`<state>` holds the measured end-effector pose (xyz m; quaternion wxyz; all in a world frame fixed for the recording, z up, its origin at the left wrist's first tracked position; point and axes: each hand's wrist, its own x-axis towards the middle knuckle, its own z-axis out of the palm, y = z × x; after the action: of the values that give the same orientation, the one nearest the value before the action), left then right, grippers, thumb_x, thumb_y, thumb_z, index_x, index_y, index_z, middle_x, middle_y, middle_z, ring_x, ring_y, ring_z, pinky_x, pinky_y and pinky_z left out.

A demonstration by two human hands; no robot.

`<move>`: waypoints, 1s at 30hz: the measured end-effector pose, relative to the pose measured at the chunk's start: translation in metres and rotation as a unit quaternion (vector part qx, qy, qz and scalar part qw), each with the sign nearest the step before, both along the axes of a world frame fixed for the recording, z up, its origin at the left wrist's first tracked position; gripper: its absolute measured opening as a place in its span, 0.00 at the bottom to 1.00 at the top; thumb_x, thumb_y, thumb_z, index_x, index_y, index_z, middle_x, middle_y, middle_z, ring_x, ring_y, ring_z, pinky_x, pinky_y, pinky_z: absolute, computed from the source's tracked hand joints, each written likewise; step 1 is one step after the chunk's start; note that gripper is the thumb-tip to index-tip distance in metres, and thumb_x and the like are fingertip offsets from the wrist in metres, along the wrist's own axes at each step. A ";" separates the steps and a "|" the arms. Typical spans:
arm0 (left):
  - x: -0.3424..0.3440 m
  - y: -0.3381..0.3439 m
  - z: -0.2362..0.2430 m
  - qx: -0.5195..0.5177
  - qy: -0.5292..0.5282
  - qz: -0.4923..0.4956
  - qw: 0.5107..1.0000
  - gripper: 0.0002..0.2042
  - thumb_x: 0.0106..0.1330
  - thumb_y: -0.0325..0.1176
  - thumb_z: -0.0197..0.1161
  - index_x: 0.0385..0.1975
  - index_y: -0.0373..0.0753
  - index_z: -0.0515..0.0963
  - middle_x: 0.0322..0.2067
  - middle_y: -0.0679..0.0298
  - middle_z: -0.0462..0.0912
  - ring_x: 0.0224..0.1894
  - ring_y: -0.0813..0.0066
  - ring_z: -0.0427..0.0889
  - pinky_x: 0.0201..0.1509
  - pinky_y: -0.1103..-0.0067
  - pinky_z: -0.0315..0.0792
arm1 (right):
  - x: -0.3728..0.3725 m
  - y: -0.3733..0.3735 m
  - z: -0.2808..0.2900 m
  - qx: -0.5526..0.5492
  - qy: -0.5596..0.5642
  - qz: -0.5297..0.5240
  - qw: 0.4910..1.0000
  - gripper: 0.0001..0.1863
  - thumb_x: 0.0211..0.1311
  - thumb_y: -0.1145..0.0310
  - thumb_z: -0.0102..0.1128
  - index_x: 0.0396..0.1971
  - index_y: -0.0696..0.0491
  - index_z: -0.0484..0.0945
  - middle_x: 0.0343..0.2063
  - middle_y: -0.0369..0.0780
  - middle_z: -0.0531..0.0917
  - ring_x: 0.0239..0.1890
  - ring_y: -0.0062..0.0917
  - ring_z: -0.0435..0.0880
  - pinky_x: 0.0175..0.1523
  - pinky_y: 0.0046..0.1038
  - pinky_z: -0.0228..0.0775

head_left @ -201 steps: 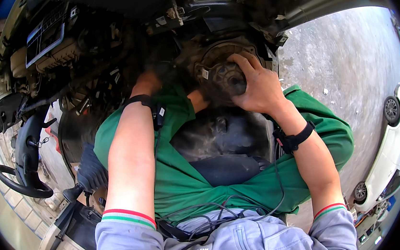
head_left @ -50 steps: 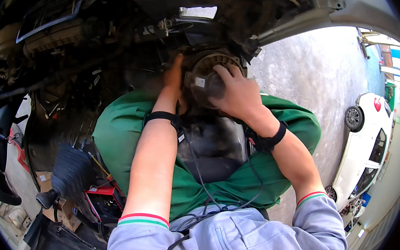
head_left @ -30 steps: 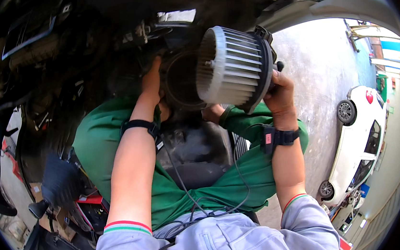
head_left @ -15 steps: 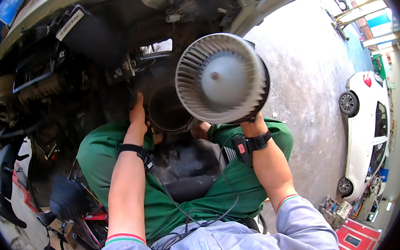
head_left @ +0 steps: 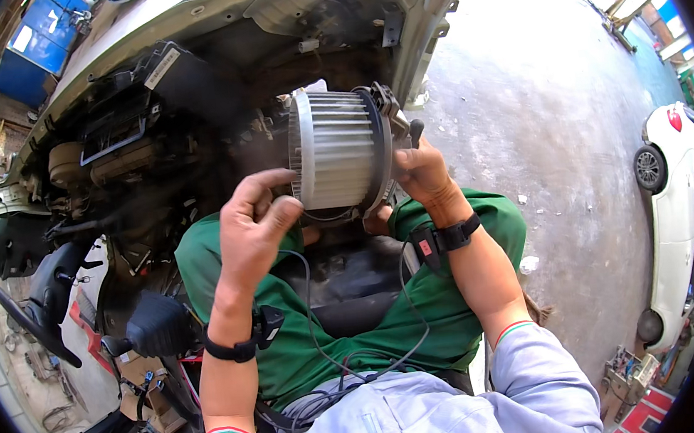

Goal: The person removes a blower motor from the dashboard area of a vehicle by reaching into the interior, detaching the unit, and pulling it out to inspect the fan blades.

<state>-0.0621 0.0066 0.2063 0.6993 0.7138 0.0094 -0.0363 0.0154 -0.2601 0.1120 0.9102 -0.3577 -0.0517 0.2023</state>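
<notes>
A car blower motor with a pale, finned fan wheel (head_left: 336, 146) is held up in front of me, above my knees. It lies on its side, the wheel's face pointing left and its dark base to the right. My right hand (head_left: 424, 171) grips it by that base, thumb on the near side. My left hand (head_left: 257, 221) is at the wheel's open left end, thumb and forefinger apart with a gap between them. The fingertips come up close to the rim; whether they touch it I cannot tell. The wheel hides part of the dark opening behind it.
Ahead is a stripped dashboard area with a dark housing (head_left: 191, 77) and a metal bar. A steering wheel (head_left: 46, 304) and a booted gear lever (head_left: 157, 322) are at left. Cables (head_left: 341, 376) lie across my lap. A white car (head_left: 685, 209) stands on the concrete floor (head_left: 521, 116) at right.
My right hand has turned the blower motor from wheel-face toward me to sideways, wheel end left. My left hand has come up from the dark opening to the wheel's left end.
</notes>
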 end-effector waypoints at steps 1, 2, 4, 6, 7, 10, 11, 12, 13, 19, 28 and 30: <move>-0.006 -0.002 0.006 0.040 -0.017 -0.017 0.999 0.21 0.62 0.34 0.75 0.51 0.30 0.79 0.27 0.79 0.64 0.26 0.93 0.57 0.28 0.91 0.55 | 0.000 0.003 0.001 -0.003 -0.016 0.006 1.000 0.40 0.46 0.70 0.74 0.63 0.59 0.68 0.36 0.31 0.81 0.24 0.08 0.71 0.21 0.11 0.55; -0.010 -0.010 0.012 0.096 -0.044 -0.012 0.994 0.20 0.60 0.35 0.77 0.47 0.30 0.81 0.28 0.77 0.67 0.26 0.91 0.59 0.28 0.90 0.57 | 0.003 -0.003 -0.004 0.013 -0.031 0.051 0.998 0.44 0.43 0.72 0.76 0.64 0.60 0.67 0.42 0.35 0.83 0.32 0.14 0.79 0.32 0.15 0.70; -0.015 -0.021 0.017 0.202 -0.110 -0.007 0.973 0.15 0.58 0.31 0.77 0.40 0.31 0.83 0.27 0.71 0.70 0.25 0.85 0.64 0.27 0.85 0.63 | -0.005 0.008 0.017 0.018 -0.045 0.033 0.998 0.45 0.42 0.71 0.76 0.65 0.60 0.67 0.46 0.37 0.82 0.40 0.18 0.80 0.42 0.19 0.72; -0.020 -0.023 0.016 0.261 -0.139 -0.009 0.955 0.13 0.57 0.29 0.77 0.38 0.31 0.83 0.27 0.68 0.71 0.25 0.82 0.65 0.27 0.83 0.65 | -0.007 0.007 0.023 0.031 -0.054 0.046 0.997 0.47 0.40 0.70 0.77 0.65 0.60 0.66 0.56 0.42 0.80 0.60 0.29 0.78 0.68 0.31 0.65; -0.023 -0.027 0.020 0.248 -0.125 -0.004 0.961 0.12 0.55 0.27 0.77 0.37 0.31 0.83 0.27 0.66 0.71 0.25 0.79 0.66 0.28 0.80 0.68 | -0.008 0.007 0.021 0.034 -0.053 0.044 0.997 0.47 0.40 0.70 0.77 0.65 0.60 0.66 0.56 0.42 0.80 0.60 0.29 0.78 0.68 0.31 0.65; -0.032 -0.027 0.018 0.268 -0.119 -0.007 0.956 0.12 0.53 0.23 0.77 0.36 0.32 0.83 0.27 0.64 0.72 0.25 0.72 0.68 0.31 0.76 0.71 | -0.010 0.006 0.016 0.030 -0.067 0.018 0.997 0.48 0.40 0.68 0.77 0.66 0.60 0.66 0.50 0.39 0.82 0.46 0.23 0.82 0.52 0.22 0.74; -0.035 -0.026 0.014 0.299 -0.125 -0.015 0.946 0.13 0.52 0.22 0.76 0.37 0.33 0.83 0.27 0.63 0.72 0.25 0.70 0.69 0.33 0.74 0.72 | -0.009 0.001 0.007 0.035 -0.051 0.026 0.998 0.46 0.42 0.68 0.76 0.65 0.60 0.67 0.46 0.37 0.83 0.39 0.19 0.80 0.42 0.18 0.71; -0.036 -0.027 0.011 0.301 -0.127 -0.016 0.945 0.13 0.52 0.22 0.76 0.37 0.33 0.83 0.27 0.63 0.72 0.25 0.70 0.69 0.33 0.74 0.72 | -0.008 -0.001 0.002 0.038 -0.045 0.028 0.998 0.45 0.42 0.68 0.75 0.65 0.60 0.67 0.44 0.36 0.83 0.36 0.17 0.79 0.36 0.16 0.69; -0.038 -0.027 0.007 0.315 -0.158 -0.005 0.936 0.13 0.53 0.21 0.75 0.38 0.35 0.83 0.27 0.65 0.70 0.24 0.74 0.67 0.29 0.76 0.67 | -0.008 -0.003 -0.003 0.041 -0.038 0.031 0.998 0.44 0.43 0.67 0.75 0.64 0.59 0.68 0.42 0.35 0.83 0.32 0.15 0.78 0.31 0.14 0.68; -0.033 -0.030 -0.002 0.394 -0.236 0.037 0.887 0.19 0.48 0.15 0.68 0.41 0.40 0.84 0.26 0.62 0.69 0.26 0.69 0.71 0.29 0.74 0.67 | -0.012 -0.010 -0.007 0.131 0.026 0.034 0.991 0.35 0.48 0.69 0.68 0.61 0.58 0.71 0.34 0.33 0.83 0.24 0.11 0.73 0.21 0.12 0.56; -0.046 -0.068 0.038 0.440 -0.322 -0.010 0.838 0.15 0.47 0.23 0.75 0.38 0.38 0.84 0.24 0.62 0.71 0.27 0.65 0.74 0.30 0.70 0.71 | -0.014 -0.025 -0.025 0.008 -0.016 -0.052 0.999 0.33 0.46 0.70 0.57 0.56 0.69 0.74 0.50 0.56 0.83 0.51 0.45 0.84 0.63 0.44 0.74; -0.048 -0.090 0.049 0.413 -0.364 -0.023 0.834 0.16 0.48 0.30 0.78 0.36 0.36 0.83 0.23 0.63 0.72 0.25 0.65 0.75 0.28 0.72 0.72 | -0.007 -0.020 -0.023 0.359 0.026 0.139 0.922 0.36 0.46 0.67 0.55 0.58 0.69 0.72 0.54 0.58 0.80 0.55 0.47 0.82 0.66 0.46 0.71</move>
<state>-0.1100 -0.0839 0.2558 0.2912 0.8979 -0.2486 0.2172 0.0085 -0.2805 0.0889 0.9412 0.0096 -0.1465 0.3043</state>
